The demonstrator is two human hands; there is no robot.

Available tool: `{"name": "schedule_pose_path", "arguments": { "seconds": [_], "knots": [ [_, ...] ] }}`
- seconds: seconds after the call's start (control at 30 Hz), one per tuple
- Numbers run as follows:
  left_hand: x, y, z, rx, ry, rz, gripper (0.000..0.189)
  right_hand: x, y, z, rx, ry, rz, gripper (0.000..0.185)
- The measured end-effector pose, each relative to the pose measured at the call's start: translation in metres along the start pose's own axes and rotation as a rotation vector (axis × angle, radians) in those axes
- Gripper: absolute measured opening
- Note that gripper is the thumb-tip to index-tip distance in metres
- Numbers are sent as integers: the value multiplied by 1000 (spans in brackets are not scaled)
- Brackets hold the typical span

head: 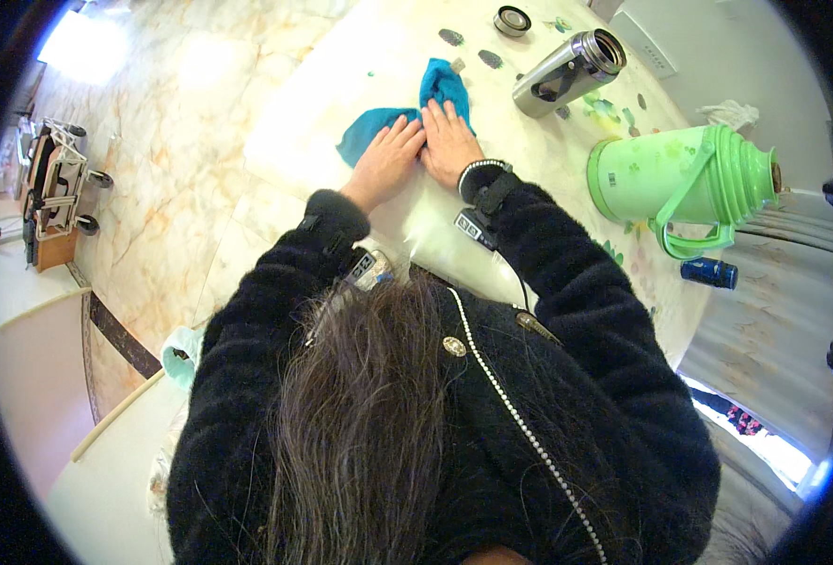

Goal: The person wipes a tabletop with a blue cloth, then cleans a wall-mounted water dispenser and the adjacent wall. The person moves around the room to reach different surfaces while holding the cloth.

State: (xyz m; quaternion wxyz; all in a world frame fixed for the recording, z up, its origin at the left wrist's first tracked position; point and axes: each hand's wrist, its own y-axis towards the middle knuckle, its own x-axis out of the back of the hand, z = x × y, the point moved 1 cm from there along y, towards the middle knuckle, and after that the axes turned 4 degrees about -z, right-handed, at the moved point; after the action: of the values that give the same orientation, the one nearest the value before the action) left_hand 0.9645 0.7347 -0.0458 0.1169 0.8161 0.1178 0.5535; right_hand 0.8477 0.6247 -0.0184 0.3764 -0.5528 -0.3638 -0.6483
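Note:
Both hands rest palm down, side by side, on a teal-blue cloth spread on the table. My left hand covers the near edge of the cloth's left part. Over the lower end of its upper part lies my right hand, with the inner edges of the two hands touching. The fingers of each hand are stretched out flat, and the cloth under them is hidden. A small pale tag sticks out at the cloth's far end. Beyond my right hand, a stainless steel vacuum bottle stands uncapped.
The bottle's lid lies at the table's far side. To the right are a green thermos jug, a dark blue cylindrical container and crumpled white material. A wheeled folding frame stands on the marbled floor at left.

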Motion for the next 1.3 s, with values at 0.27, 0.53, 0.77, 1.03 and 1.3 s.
{"name": "schedule_pose_path", "arguments": {
  "seconds": [0.27, 0.53, 0.77, 1.03, 1.3],
  "knots": [
    [45, -74, -18, -68, -105, 74, 51, 9, -49, 59, 133, -16, 100, 74],
    [47, -95, -17, 4, -71, 46, 51, 13, -48, 75, 205, 7, 112, 70],
    [45, -80, -10, 34, -74, 31, 49, 11, -37, 64, 246, 32, 44, 69],
    [40, -38, 21, 50, -18, 17, 46, 3, 15, 37, 250, 44, 21, 64],
    [30, 20, 69, 86, 25, -15, 49, -9, 88, 6, 236, 76, -95, 59]
  ]
}}
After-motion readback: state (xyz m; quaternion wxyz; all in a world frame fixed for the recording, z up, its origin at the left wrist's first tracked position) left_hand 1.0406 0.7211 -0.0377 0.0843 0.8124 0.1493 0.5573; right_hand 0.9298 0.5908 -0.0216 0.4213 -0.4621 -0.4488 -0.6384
